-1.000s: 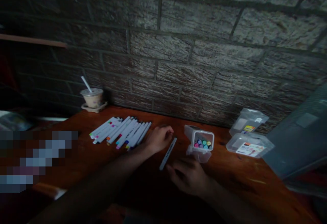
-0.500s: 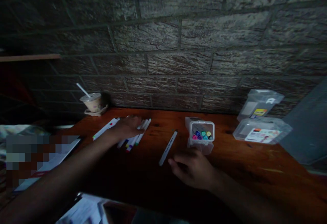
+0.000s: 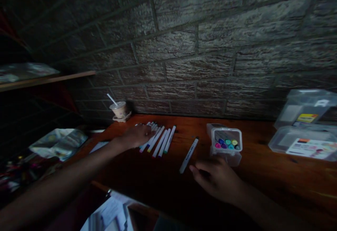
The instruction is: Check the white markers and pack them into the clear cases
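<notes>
On the left of the wooden table, several white markers with coloured ends (image 3: 158,142) lie side by side. My left hand (image 3: 138,135) reaches over the far left of this row; its fingertips are hidden and dim, so I cannot tell whether they grip a marker. One single marker (image 3: 189,155) with dark lettering lies apart, slanting toward me. Just right of its near end rests my right hand (image 3: 218,178), fingers loosely curled, with nothing visible in them. Behind that hand stands a small clear case (image 3: 226,131) holding several markers, their coloured ends facing me.
Two clear plastic cases, one upright (image 3: 302,110) and one lower with a label (image 3: 280,141), stand at the right. A cup with a straw (image 3: 119,110) is at the back left, by the brick wall (image 3: 184,62). Papers (image 3: 112,210) show below the table's front edge.
The view has turned left, so the table's things appear further right. My left hand has shifted left relative to the markers, showing more of them. My right hand stays beside the single marker.
</notes>
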`<state>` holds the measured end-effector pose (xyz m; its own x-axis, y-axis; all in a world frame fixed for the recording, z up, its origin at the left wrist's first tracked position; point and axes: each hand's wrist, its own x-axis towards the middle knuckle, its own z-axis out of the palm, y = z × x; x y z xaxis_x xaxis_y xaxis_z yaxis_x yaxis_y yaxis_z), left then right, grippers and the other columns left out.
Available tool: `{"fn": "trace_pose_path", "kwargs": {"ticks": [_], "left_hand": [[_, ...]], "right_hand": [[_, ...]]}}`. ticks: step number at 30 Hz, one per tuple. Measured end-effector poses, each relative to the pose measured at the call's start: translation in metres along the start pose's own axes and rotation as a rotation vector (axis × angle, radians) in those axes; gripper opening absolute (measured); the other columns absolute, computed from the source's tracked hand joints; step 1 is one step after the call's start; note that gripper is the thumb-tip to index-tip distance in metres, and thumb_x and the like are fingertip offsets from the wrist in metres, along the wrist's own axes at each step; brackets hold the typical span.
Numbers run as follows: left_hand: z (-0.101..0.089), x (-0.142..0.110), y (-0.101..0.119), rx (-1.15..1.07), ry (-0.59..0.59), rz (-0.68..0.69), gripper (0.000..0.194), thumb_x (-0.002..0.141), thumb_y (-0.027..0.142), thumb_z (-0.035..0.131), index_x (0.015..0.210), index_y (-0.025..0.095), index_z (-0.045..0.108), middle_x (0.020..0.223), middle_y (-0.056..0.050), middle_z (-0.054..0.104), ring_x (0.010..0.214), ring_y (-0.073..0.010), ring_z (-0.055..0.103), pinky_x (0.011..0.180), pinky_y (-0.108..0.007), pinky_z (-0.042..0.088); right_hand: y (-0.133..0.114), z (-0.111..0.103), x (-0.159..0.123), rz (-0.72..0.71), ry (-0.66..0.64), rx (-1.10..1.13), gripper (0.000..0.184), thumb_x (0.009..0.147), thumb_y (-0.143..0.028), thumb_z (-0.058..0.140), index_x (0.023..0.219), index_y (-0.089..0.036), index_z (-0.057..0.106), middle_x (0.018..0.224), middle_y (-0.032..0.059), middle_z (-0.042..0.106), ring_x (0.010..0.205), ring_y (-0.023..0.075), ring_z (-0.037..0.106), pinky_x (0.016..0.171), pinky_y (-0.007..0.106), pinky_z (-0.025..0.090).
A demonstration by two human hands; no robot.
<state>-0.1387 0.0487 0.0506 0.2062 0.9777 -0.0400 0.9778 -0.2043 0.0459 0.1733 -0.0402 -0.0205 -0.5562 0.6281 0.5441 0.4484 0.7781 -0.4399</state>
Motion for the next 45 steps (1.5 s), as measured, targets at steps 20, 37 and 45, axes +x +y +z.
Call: {"fn": "trace_pose_path", "kwargs": {"ticks": [20,37,45], "left_hand": [[0.037,0.034,0.009,0.102,-0.010,-0.028,0.028,0.094,0.039,0.054,0.093,0.016,0.071,0.097,-0.018,0.076,0.101,-0.0363,0.073,0.086,-0.044,0.054],[0.015,-0.008,0.116,-0.921,0.497,0.523,0.018,0.101,0.033,0.061,0.109,0.021,0.070,0.098,-0.002,0.074,0.090,-0.0170,0.069,0.080,-0.024,0.052],[0.026,-0.003,0.161,-1.127,0.387,0.586,0.015,0.097,0.029,0.067,0.102,0.021,0.078,0.091,-0.002,0.079,0.083,-0.0166,0.072,0.075,-0.022,0.054]], "right_hand": [[0.000,0.005,0.000,0.040,-0.080,0.041,0.030,0.099,-0.019,0.053,0.069,-0.019,0.058,0.058,-0.0026,0.060,0.050,0.0101,0.053,0.051,0.024,0.032],[-0.010,-0.087,0.010,0.208,0.564,0.263,0.020,0.098,-0.031,0.066,0.115,-0.022,0.060,0.064,-0.0055,0.062,0.051,0.0117,0.056,0.046,0.020,0.039],[0.006,-0.117,0.001,0.380,0.374,0.695,0.026,0.082,-0.031,0.086,0.104,-0.021,0.076,0.064,-0.0017,0.071,0.047,0.0082,0.058,0.042,0.016,0.046]]}}
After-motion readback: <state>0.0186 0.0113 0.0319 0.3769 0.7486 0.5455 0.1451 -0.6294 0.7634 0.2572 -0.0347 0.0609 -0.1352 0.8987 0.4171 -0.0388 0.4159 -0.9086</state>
